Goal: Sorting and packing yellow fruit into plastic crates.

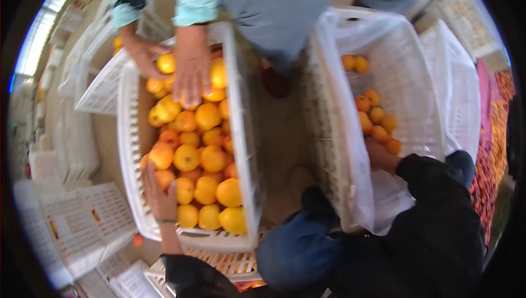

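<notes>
A white plastic crate (pixel 127 154) full of round yellow-orange fruits (pixel 187 158), apparently citrus, stands on the left. Along its near left side, my left hand (pixel 156 193) touches the fruits, thumb and fingers spread around one; whether it grips that fruit is unclear. On the right is another white plastic crate (pixel 324 133) with a pale plastic liner (pixel 411 80) and several similar fruits (pixel 376 115) inside. My right hand (pixel 380 154) reaches down into this lined crate beside the fruits. Its fingers are mostly hidden, so their grasp cannot be seen.
Opposite me, another person's two hands (pixel 191 67) rest among fruits at the far end of the left crate. That person's knee (pixel 275 14) juts between the crates. More white crates (pixel 88 215) stand at left. Red and orange produce (pixel 493 154) lies at far right.
</notes>
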The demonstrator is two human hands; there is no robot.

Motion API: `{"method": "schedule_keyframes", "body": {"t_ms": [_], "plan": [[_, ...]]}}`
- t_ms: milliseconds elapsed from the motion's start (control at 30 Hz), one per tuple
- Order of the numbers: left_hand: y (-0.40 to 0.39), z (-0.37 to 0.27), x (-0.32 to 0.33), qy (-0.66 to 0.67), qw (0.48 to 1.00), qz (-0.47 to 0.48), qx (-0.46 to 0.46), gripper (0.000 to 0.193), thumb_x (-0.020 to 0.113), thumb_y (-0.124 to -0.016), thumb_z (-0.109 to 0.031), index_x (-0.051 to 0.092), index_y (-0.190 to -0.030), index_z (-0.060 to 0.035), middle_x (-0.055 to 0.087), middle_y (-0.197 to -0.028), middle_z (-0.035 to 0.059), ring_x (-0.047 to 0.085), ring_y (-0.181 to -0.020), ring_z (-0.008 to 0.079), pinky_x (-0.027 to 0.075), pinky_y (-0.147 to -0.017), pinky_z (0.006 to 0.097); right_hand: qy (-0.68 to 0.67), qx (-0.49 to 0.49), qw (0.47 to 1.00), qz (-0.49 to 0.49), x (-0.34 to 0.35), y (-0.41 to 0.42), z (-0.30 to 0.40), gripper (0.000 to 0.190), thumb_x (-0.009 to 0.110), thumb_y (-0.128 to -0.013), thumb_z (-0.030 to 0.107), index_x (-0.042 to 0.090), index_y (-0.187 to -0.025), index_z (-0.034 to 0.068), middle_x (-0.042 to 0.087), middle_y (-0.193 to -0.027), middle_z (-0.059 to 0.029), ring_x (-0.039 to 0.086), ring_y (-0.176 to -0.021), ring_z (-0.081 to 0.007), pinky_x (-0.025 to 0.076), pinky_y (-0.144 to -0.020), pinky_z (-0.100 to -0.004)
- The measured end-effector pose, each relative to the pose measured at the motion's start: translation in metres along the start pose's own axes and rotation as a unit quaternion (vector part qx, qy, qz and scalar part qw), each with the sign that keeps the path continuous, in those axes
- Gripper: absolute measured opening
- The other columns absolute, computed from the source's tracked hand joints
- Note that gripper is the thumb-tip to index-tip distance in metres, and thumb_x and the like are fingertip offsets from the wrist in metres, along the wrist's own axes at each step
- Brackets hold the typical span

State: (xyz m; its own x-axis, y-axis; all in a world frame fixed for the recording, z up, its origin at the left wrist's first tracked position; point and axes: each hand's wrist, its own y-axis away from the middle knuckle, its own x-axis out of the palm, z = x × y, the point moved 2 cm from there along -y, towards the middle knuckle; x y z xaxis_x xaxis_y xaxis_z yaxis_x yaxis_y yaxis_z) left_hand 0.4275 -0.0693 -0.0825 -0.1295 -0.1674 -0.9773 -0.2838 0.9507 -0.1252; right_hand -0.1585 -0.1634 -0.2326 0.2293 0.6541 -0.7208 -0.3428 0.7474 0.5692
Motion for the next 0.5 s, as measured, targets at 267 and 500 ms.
{"method": "schedule_keyframes", "body": {"t_ms": [267, 500], "plan": [[-0.003, 0.024, 0.023, -0.074, 0.997, -0.001, 0.003, 0.069, 0.047, -0.089, -0.044, 0.024, -0.148, -0.0159, 0.03, -0.15, 0.0108, 0.028, -0.138, 0.0321, 0.023, -0.11, 0.0482, -0.059, 0.006, 0.992, 0.112, -0.009, -0.008, -0.024, 0.058, 0.081, -0.06, 0.028, 0.061, -0.104, -0.003, 0.061, -0.1, -0.0229, 0.061, -0.095, -0.0353, 0.05, -0.08, -0.04], [0.003, -0.004, 0.009, -0.078, 0.996, 0.023, -0.042, 0.063, 0.045, -0.093, -0.036, 0.023, -0.149, -0.0145, 0.029, -0.151, 0.0103, 0.026, -0.139, 0.0317, 0.021, -0.112, 0.0449, 0.098, 0.034, 0.994, 0.024, 0.008, 0.002, -0.009, 0.059, 0.082, -0.059, 0.027, 0.059, -0.107, 0.0, 0.059, -0.103, -0.0154, 0.059, -0.096, -0.033, 0.05, -0.08, -0.0399]]}}
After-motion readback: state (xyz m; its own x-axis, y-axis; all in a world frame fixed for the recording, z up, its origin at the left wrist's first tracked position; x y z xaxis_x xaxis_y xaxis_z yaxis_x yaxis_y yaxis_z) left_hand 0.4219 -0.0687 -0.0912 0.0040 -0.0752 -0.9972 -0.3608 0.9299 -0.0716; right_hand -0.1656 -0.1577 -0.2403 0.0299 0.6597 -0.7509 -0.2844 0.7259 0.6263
